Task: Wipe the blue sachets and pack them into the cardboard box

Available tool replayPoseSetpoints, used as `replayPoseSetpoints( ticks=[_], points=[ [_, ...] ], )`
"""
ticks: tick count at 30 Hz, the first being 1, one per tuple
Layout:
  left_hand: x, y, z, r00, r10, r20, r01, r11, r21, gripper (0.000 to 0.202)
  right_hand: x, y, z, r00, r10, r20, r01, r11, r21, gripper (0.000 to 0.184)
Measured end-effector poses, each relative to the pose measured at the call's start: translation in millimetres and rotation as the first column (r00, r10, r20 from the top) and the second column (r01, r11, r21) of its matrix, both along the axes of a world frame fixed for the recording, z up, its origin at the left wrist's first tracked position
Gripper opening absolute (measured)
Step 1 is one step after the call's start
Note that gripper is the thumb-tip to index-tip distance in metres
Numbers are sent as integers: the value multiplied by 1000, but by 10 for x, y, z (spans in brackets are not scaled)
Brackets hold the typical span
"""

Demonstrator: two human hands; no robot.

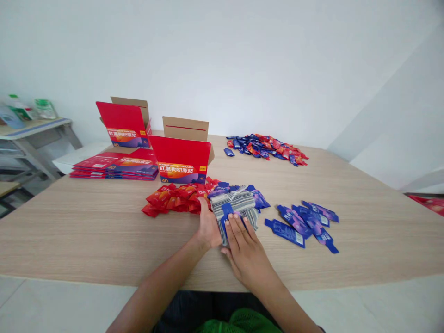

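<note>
A stack of silver-backed sachets [237, 206] lies on the wooden table [86, 231] in front of me, with one blue sachet across its top. My left hand [208, 227] grips the stack's left edge, thumb on top. My right hand [244, 245] lies flat on the stack's near end, fingers stretched out and pressing down. Red sachets [173, 199] are heaped just left of the stack. Several loose blue sachets [305, 222] lie to its right.
An open red carton [182, 159] stands behind the red heap, another open carton [126, 122] further back left, beside flat folded cartons [116, 165]. A mixed red and blue sachet pile [267, 147] lies far back. A grey shelf [31, 132] stands at left.
</note>
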State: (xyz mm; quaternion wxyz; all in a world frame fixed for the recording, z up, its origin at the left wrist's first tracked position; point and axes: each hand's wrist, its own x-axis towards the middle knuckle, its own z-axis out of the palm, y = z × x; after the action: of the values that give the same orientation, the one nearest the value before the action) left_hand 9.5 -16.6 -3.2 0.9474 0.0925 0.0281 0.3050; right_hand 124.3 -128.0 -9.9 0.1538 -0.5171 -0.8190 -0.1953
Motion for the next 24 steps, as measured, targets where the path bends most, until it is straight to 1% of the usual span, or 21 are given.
replayPoseSetpoints(
  ticks=[2,5,7,9,12,14,17,21,24],
  points=[
    [21,-26,-7,1000,-20,-2,20,1000,-3,121,-62,-27,30,998,-47,-38,46,999,-30,66],
    [49,-77,-4,998,-59,6,59,998,9,118,-147,-6,129,984,-114,-137,100,989,-107,68],
    [52,-94,-1,996,-93,11,93,996,14,118,-182,57,194,976,-124,-177,97,983,-153,66],
    [39,-85,-1,994,-106,5,106,994,-6,118,-199,144,231,977,-103,-185,71,983,-172,72],
    [9,-41,4,999,-45,-28,43,997,-67,115,-204,254,230,982,-57,-180,28,987,-157,93],
    [-9,-12,18,999,13,-52,-18,995,-97,112,-203,283,211,984,-36,-175,11,990,-142,100],
    [-29,14,56,993,76,-89,-85,990,-110,109,-201,264,175,987,-11,-159,-10,992,-128,102],
    [-33,32,109,980,166,-113,-179,977,-118,109,-191,211,108,994,23,-110,-36,993,-110,100],
    [-24,42,128,977,176,-123,-192,972,-132,109,-160,189,84,996,33,-79,-40,995,-94,101]
  ],
)
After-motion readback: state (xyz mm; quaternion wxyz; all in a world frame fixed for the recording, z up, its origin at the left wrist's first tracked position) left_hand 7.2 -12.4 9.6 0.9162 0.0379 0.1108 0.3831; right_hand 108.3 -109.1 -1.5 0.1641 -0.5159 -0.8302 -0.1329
